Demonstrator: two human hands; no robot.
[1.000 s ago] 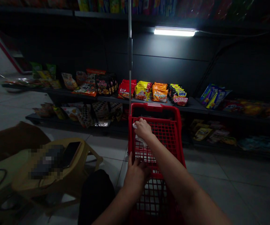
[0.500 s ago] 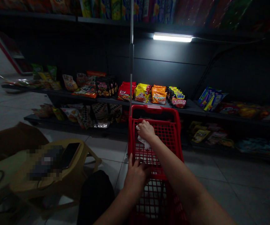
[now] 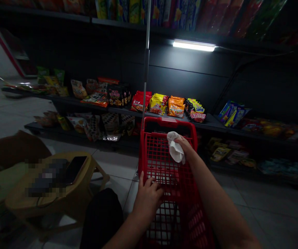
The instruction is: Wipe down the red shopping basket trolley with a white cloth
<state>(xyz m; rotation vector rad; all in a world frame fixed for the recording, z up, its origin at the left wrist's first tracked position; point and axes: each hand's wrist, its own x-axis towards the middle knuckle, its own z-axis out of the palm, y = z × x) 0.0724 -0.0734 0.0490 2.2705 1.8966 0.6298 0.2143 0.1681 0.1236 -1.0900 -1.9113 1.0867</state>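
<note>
Shifted rightward across the far mesh since the earlier frame, the right hand (image 3: 187, 147) is now seen with a white cloth (image 3: 176, 147) bunched in it. Its fingers are closed around the cloth and mostly hidden by it, and the cloth is pressed against the inside of the red basket (image 3: 169, 121), just below the far rim, right of centre. The left hand (image 3: 147, 199) is placed lower on the same basket, near the frame's bottom centre. Its fingers (image 3: 151, 185) are spread on the red mesh and nothing is held by them.

A metal pole (image 3: 146, 58) is seen rising just behind the basket's far left corner. Beyond the basket, packets (image 3: 159, 105) are lined up on a dark shelf (image 3: 211, 121), more packets (image 3: 94, 128) are stacked on a lower shelf (image 3: 37, 128), and further packets (image 3: 138, 10) are seen along the top edge. A light tube (image 3: 194, 45) is fixed at upper right of centre. At lower left, a yellow stool (image 3: 53, 204) is seen carrying a phone (image 3: 76, 169) and a blurred-out object (image 3: 45, 180). A dark trouser leg (image 3: 101, 221) is seen left of the basket, above the tiled floor (image 3: 115, 166).
</note>
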